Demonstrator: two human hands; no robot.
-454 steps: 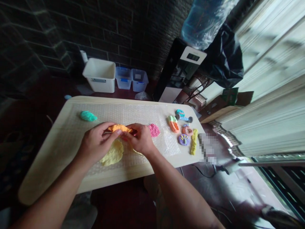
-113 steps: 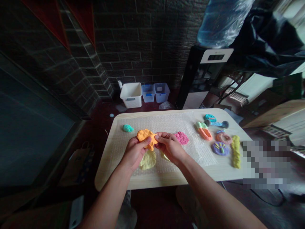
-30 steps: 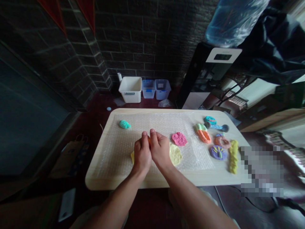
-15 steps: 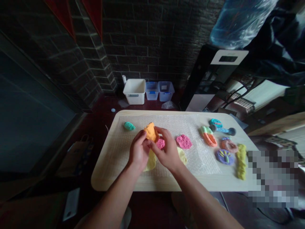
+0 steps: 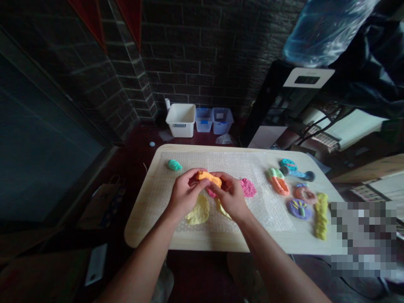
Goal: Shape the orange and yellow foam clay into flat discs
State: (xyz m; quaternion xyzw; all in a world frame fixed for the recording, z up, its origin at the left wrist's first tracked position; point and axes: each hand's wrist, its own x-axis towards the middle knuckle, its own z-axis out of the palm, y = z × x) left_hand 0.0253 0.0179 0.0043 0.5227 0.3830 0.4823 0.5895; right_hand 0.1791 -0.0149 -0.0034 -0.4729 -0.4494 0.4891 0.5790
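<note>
Both of my hands grip one lump of orange modelling clay (image 5: 209, 178) above the table. My left hand (image 5: 186, 189) is closed on its left end, thumb on the near side. My right hand (image 5: 232, 194) pinches the right end. Under the hands lie a flat yellow clay piece (image 5: 198, 211) and a second yellow piece (image 5: 223, 209), partly covered by my right hand. A pink clay piece (image 5: 248, 187) sits just right of that hand; another bit of pink clay (image 5: 211, 192) peeks out below the orange lump. Farther left rests a green clay lump (image 5: 174, 165).
Bubble wrap (image 5: 265, 210) covers much of the wooden table (image 5: 148, 240). Along the right side are several shaped clay pieces, among them a purple disc (image 5: 299, 208) and a yellow-green strip (image 5: 321, 216). Beyond the table stand a white bin (image 5: 181, 122) and a water dispenser (image 5: 268, 105).
The orange clay has turned from a broad upright face to a narrow, lengthwise roll between my hands. My right hand has shifted slightly right, and the view has moved a little.
</note>
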